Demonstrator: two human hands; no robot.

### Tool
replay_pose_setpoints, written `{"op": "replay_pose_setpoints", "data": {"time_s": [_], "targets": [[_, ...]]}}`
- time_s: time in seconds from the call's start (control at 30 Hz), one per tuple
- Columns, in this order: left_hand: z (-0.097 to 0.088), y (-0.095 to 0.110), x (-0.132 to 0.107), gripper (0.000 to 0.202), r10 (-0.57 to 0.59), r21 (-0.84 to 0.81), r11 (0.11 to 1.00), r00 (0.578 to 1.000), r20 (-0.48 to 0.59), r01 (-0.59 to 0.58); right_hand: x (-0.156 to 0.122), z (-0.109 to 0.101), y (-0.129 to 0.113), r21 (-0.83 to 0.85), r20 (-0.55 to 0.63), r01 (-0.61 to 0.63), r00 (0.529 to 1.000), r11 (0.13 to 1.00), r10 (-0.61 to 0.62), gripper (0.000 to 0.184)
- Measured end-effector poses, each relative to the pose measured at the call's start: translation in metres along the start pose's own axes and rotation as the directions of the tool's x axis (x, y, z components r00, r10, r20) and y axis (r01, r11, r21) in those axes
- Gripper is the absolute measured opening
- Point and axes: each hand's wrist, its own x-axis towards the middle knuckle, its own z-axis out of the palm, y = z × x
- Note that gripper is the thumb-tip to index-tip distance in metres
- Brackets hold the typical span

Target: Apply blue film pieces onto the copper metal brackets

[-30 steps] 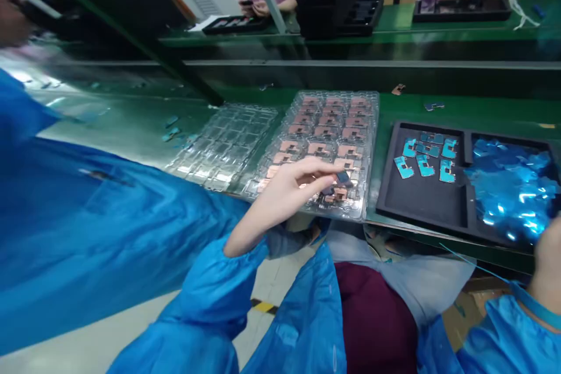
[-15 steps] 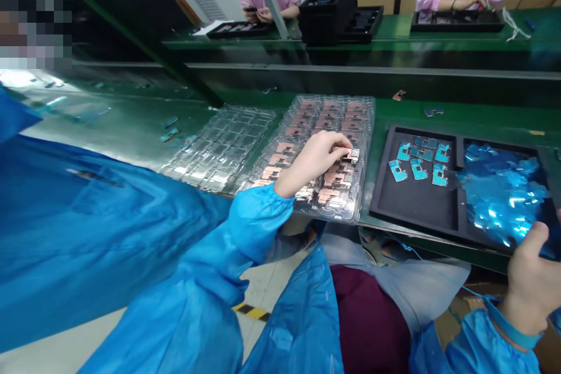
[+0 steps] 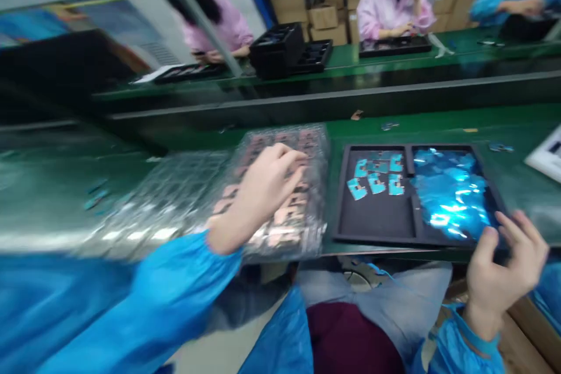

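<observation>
My left hand (image 3: pixel 269 190) hovers over a clear plastic tray (image 3: pixel 323 152) filled with rows of copper-coloured pieces (image 3: pixel 287 214). Its fingers are bent and blurred, thumb and forefinger tips slightly apart, with nothing visible between them. To the right lies a black two-part tray (image 3: pixel 377 225). Several small teal-faced pieces (image 3: pixel 396 184) sit in its left compartment, and a heap of shiny blue film pieces (image 3: pixel 451 193) fills the right one. Near that tray's front right corner, my right hand (image 3: pixel 506 263) is open, palm turned up, fingers spread and holding nothing.
Another clear tray (image 3: pixel 175 187) lies left of the filled one. Small loose parts (image 3: pixel 390 126) are scattered on the green bench (image 3: pixel 526 128). A white object (image 3: pixel 547 155) is at the right edge. Across the divider, people sit at a bench with black trays (image 3: pixel 394 45).
The view has swung to the right. My left hand has come up off the piece it was pinching in the clear tray. My right hand has come further into view, fingers spread.
</observation>
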Motion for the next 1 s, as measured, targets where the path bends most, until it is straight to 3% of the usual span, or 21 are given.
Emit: {"op": "replay_pose_setpoints", "data": {"time_s": [0.07, 0.13, 0.2, 0.23, 0.27, 0.33, 0.4, 0.47, 0.57, 0.67, 0.73, 0.8, 0.9, 1.0], "targets": [[-0.002, 0.031, 0.043, 0.027, 0.143, -0.026, 0.989, 0.989, -0.026, -0.143, -0.004, -0.003, -0.014, 0.021, -0.056, -0.003, 0.998, 1.0, 0.004, 0.025], [0.016, 0.075, 0.102, 0.028, 0.319, -0.103, 0.943, 0.947, 0.022, -0.316, -0.009, -0.001, -0.024, 0.071, -0.053, -0.028, 0.998, 0.997, 0.032, 0.024], [0.053, 0.134, 0.166, 0.028, 0.468, -0.212, 0.875, 0.873, 0.138, -0.435, -0.016, 0.001, -0.026, 0.106, -0.035, -0.069, 0.997, 0.992, 0.073, 0.027], [0.077, 0.165, 0.197, 0.026, 0.484, -0.264, 0.865, 0.848, 0.217, -0.426, -0.021, 0.001, -0.025, 0.121, -0.022, -0.085, 0.996, 0.989, 0.088, 0.029], [0.102, 0.196, 0.225, 0.025, 0.455, -0.309, 0.877, 0.841, 0.293, -0.367, -0.025, 0.001, -0.024, 0.134, -0.012, -0.096, 0.995, 0.986, 0.098, 0.031], [0.153, 0.252, 0.269, 0.027, 0.44, -0.33, 0.882, 0.837, 0.325, -0.335, -0.034, -0.002, -0.018, 0.155, -0.001, -0.093, 0.996, 0.983, 0.094, 0.035], [0.198, 0.294, 0.298, 0.026, 0.417, -0.348, 0.889, 0.84, 0.347, -0.297, -0.04, -0.005, -0.011, 0.162, -0.004, -0.072, 0.997, 0.984, 0.073, 0.037], [0.232, 0.324, 0.313, 0.024, 0.391, -0.367, 0.895, 0.842, 0.373, -0.253, -0.044, -0.006, -0.006, 0.146, -0.016, -0.093, 0.995, 0.985, 0.097, 0.037], [0.261, 0.35, 0.322, 0.027, 0.352, -0.399, 0.899, 0.844, 0.405, -0.183, -0.045, -0.002, -0.003, 0.14, -0.049, -0.196, 0.978, 0.971, 0.205, 0.035], [0.265, 0.359, 0.327, 0.028, 0.314, -0.45, 0.887, 0.844, 0.436, -0.098, -0.043, 0.002, -0.001, 0.172, -0.07, -0.226, 0.968, 0.959, 0.241, 0.037], [0.252, 0.355, 0.326, 0.021, 0.295, -0.505, 0.863, 0.841, 0.453, -0.031, -0.04, 0.001, 0.001, 0.189, -0.046, -0.188, 0.979, 0.964, 0.2, 0.037], [0.229, 0.343, 0.314, 0.01, 0.291, -0.58, 0.814, 0.835, 0.466, 0.04, -0.035, -0.001, 0.003, 0.215, -0.004, -0.18, 0.983, 0.96, 0.185, 0.034], [0.178, 0.305, 0.268, 0.007, 0.308, -0.687, 0.713, 0.815, 0.49, 0.143, -0.022, -0.002, 0.001, 0.287, 0.05, -0.314, 0.948, 0.905, 0.313, 0.028], [0.123, 0.256, 0.195, 0.018, 0.357, -0.798, 0.528, 0.777, 0.519, 0.291, -0.001, 0.007, -0.012, 0.385, 0.122, -0.438, 0.897, 0.812, 0.426, 0.041]]}}
